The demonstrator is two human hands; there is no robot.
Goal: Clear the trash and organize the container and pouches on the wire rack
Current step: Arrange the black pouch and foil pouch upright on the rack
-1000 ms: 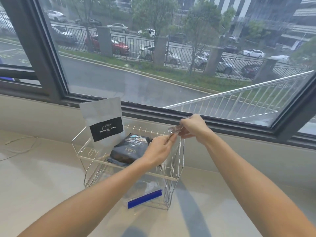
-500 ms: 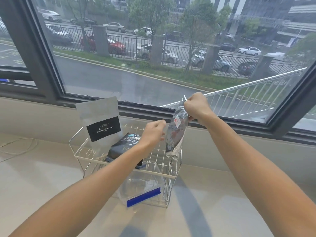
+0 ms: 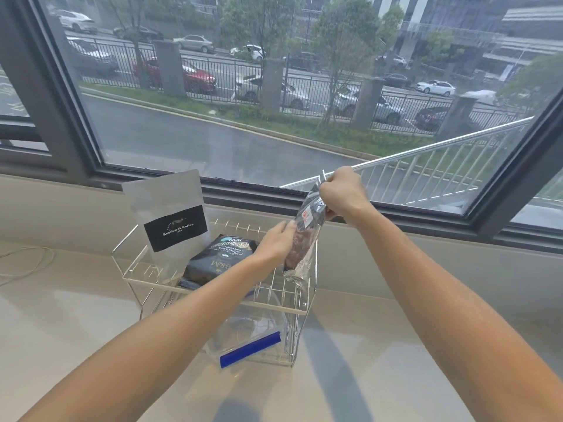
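On the pale counter (image 3: 91, 315) below the window, a two-tier wire rack (image 3: 146, 277) is being sorted. Upper tier: a white pouch (image 3: 166, 205) with a black label is being kept upright at the back left corner; a dark pouch (image 3: 217, 260) is being left lying flat just beside it. Lower tier: a clear container (image 3: 243, 336) with a blue strip is being stored under the shelf wires.

Item in hand: a silvery, partly see-through pouch (image 3: 304, 236) is being held upright over the right end of the upper tier, its bottom edge near or touching the wires (which of the two cannot be told). The top edge is being pinched by the right hand (image 3: 342, 193), closed around it; the side is being steadied by the left hand (image 3: 275, 243), its fingers curled against the film.

Risks, as judged: the pouch is being supported only at its top and flank, so it may topple off the open right edge once released, because the base looks narrow and crumpled. A corner may also be caught between the wires. The dark pouch may be nudged by the left forearm, which is being carried directly over it.
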